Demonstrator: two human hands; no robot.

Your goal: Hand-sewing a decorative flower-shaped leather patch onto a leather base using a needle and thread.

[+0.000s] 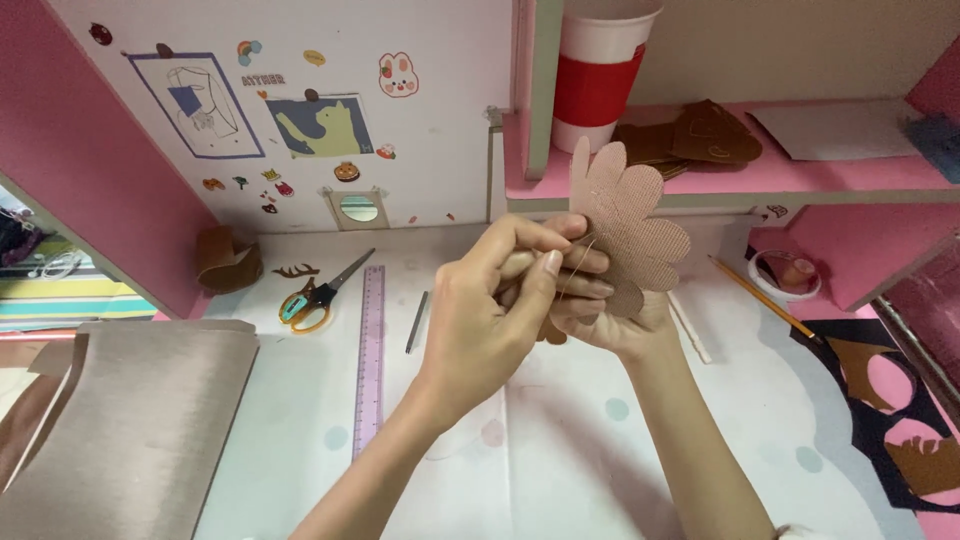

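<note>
White bench (560, 470), pink shelving and a stickered back wall frame our view from above. We raise a scalloped, leaf-shaped cutout (628, 222) of tan textured material over the middle of the bench, well clear of its surface. Our right hand (612, 322) grips the cutout at its lower edge from behind; our left hand (490, 315) is closed in a pinch at that same edge, apparently on a fine thread or needle, too thin to identify. We judge the step to be stitching or fastening at the base of the cutout; the next move would call for a steady right-hand hold and a short, precise pull by the left. The cutout stands upright, its lobes rounded, its face finely ribbed. On the bench lie scissors (318, 296), a purple ruler (370, 350) and a pencil (760, 295); a red-banded cup (600, 75) stands on the shelf (800, 175).
</note>
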